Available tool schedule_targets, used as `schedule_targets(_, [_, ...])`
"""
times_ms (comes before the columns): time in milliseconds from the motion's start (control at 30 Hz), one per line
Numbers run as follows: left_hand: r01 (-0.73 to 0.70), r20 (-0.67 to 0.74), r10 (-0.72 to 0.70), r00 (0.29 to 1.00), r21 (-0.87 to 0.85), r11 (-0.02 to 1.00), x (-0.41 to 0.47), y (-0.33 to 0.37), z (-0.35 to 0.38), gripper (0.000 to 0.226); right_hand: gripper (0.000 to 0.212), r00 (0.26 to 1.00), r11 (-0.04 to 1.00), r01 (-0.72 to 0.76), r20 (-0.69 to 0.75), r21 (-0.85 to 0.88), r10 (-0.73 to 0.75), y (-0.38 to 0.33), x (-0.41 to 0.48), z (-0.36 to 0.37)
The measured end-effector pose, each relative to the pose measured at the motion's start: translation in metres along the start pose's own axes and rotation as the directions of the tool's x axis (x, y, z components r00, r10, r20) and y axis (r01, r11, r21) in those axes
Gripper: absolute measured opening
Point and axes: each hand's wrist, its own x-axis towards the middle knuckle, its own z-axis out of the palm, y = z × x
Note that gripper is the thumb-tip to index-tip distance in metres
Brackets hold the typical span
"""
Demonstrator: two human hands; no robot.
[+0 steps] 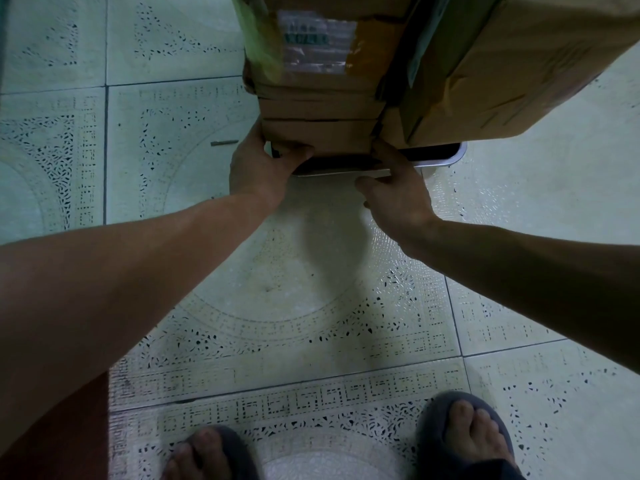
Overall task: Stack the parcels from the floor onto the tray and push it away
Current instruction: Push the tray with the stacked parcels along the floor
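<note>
Gripping the near edge of one metal tray, two hands are holding it above the tiled floor. The left hand is clamping the near left corner, thumb lying across the lowest parcel. The right hand is pinching the near rim. At least four flat cardboard parcels are sitting stacked along the tray's near edge, with one large parcel at its right side.

- Floor: pale patterned tiles, dark grout lines.
- Metal tray at 12 o'clock, parcels stacked on it.
- Small dark stick at 11 o'clock, near the tray.
- Two feet in slippers at 6 o'clock.
</note>
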Motion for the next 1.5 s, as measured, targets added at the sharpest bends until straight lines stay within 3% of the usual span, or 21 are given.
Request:
schedule_targets(533, [-0.014, -0.029, 0.015, 0.999, 0.034, 0.999, -0.002, 0.001, 0.004, 0.063, 0.064, 1.0, 0.999, 0.015, 0.014, 0.029, -0.016, 0.006, 0.002, -0.001])
schedule_targets(733, [-0.069, -0.011, 0.069, 0.998, 0.018, 0.997, -0.011, 0.0, -0.005, 0.076, 0.06, 1.0, 0.999, 0.028, 0.004, 0.042, -0.028, 0.003, -0.004, -0.004])
schedule_targets(933, [-0.11, -0.01, 0.111, 0.994, 0.071, 0.991, -0.008, 0.002, -0.007, 0.06, 0.067, 0.999, 0.998, 0.034, 0.028, 0.044, -0.035, -0.003, -0.009, -0.003])
schedule_targets(1500, [-0.123, 0.04, 0.121, 0.992, 0.035, 0.992, -0.008, 0.007, -0.017, 0.048, 0.061, 0.996, 0.996, 0.087, 0.02, 0.035, -0.088, -0.006, -0.007, -0.007])
